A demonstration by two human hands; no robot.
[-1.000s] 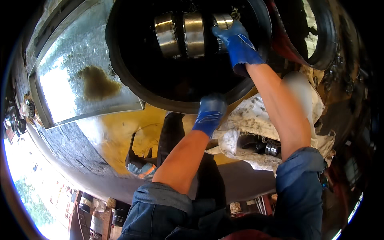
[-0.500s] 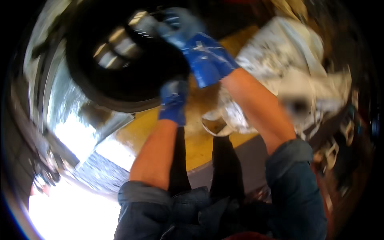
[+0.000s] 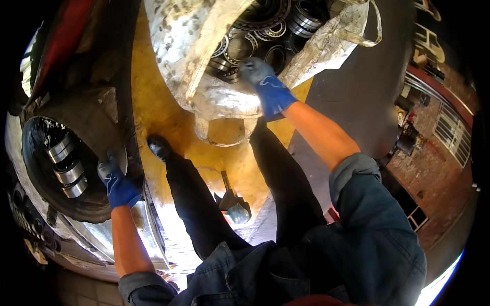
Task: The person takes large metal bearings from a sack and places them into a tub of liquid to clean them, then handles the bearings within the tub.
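At the left stands a black round tub (image 3: 84,208), with a bright metal sheet (image 3: 97,237) on its near side; to the right of it runs a yellow floor (image 3: 153,92), where the person's dark-trousered legs (image 3: 191,204) stand apart, with a dark tool-like object (image 3: 236,208) lying between them, its kind unclear; far and central, a stained white sack (image 3: 171,46) gapes open, its left flap partly screening the contents, its near edge rising between them and the person, and a strap loop (image 3: 224,142) hanging from that edge; farther right come grey floor (image 3: 357,92) and a barred metal frame (image 3: 453,133) by brickwork.

Three shiny steel rings (image 3: 70,173) sit in a row inside the tub, left of the left hand (image 3: 115,183); that gloved hand is at the tub's right rim, and its grip cannot be told; many bearings (image 3: 241,48) lie inside the sack, just beyond the right hand (image 3: 263,84); this gloved hand is at the sack's near edge, its fingers bent in narrow, though whether they hold anything cannot be told.
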